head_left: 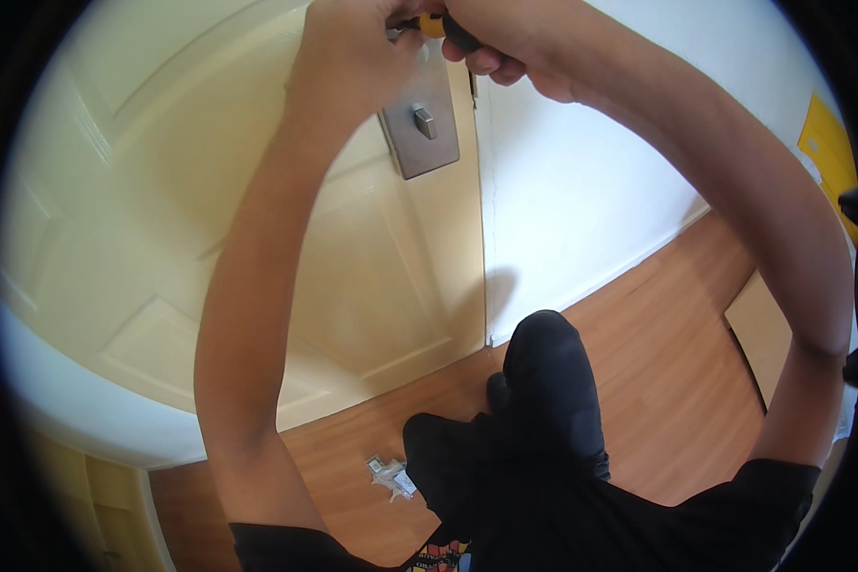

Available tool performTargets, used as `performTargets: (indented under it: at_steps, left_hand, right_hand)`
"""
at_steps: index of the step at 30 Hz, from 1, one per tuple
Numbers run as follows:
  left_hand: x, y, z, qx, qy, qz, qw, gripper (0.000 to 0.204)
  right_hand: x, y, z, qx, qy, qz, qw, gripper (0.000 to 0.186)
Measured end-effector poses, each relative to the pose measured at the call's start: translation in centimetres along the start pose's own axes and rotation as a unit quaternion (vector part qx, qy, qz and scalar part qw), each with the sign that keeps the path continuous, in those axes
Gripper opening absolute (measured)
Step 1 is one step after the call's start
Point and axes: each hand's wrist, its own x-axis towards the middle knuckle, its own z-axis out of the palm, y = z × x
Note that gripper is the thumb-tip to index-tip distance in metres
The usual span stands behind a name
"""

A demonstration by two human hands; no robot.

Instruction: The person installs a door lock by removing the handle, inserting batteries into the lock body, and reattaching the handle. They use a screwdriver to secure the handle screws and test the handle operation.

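Observation:
At the top edge of the head view, my right hand [505,43] is wrapped round a screwdriver [433,26] with a yellow and black handle. The tool points left, toward my left hand [348,62], whose fingers are bent in close to the shaft and partly cut off by the frame. What those fingers pinch, if anything, is hidden. Both hands are in front of the upper part of a metal lock plate [410,153] on a cream panelled door [353,257]. Below them, a small turn knob [424,122] sticks out of the plate.
My bent knees [548,381] are low, close to the door's foot. Small clear plastic packets [391,477] lie on the wooden floor [658,381]. A white wall [562,191] adjoins the door. At the right are a brown board [761,334] and something yellow [827,153].

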Motion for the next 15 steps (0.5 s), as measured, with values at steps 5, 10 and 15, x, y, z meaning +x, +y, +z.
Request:
performTargets:
  at_steps: [5, 10, 15]
  left_hand:
    - [2.0, 0.1, -2.0, -0.088, -0.133, -0.087, 0.983, 0.032]
    - [1.9, 0.4, -2.6, -0.138, -0.15, -0.093, 0.975, 0.042]
    - [-15.8, -1.9, -3.9, -0.018, 0.32, -0.078, 0.944, 0.033]
  right_hand:
    - [0.4, -0.8, -0.2, -0.054, 0.031, 0.019, 0.998, 0.028]
    - [0.2, 1.6, -2.2, -0.063, 0.024, -0.004, 0.998, 0.026]
    - [-6.4, 13.3, -5.0, -0.093, 0.065, -0.166, 0.98, 0.034]
